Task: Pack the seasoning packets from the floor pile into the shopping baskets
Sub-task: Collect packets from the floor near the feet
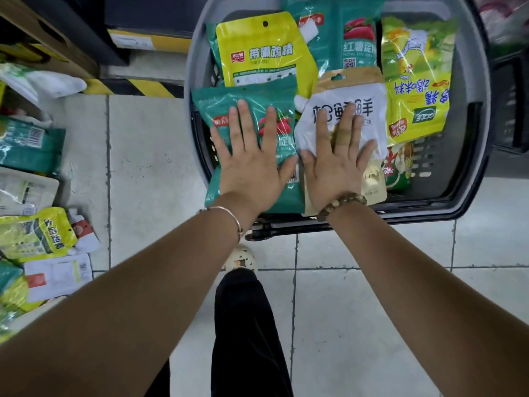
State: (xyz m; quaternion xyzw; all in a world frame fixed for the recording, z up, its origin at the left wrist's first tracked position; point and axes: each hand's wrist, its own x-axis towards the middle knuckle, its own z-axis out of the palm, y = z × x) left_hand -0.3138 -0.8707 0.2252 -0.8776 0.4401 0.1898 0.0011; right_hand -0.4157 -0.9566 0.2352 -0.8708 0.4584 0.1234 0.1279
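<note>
Packets first: green packet (217, 110) and white pouch (332, 96) are lying side by side at the near end of the basket (472, 81), resting on other stock. On the green packet the left hand (252, 170) is pressing flat; on the white pouch the right hand (332, 173) is doing the same. Both are keeping fingers straight and spread, palms down, and are closing round nothing.

Further in, yellow pouch (263, 53), teal bag (343, 38) and yellow-green bag (415, 81) are filling the far and right parts of the basket.

Handling, as judged: these are looking light, soft and powder-filled, with glossy film that is likely sliding easily. They are probably best pinched at a sealed top edge or a corner, not squeezed in the middle.

Outward: pile (31, 156) is lying at the left on the tiled floor (143, 153), well apart from the basket.
</note>
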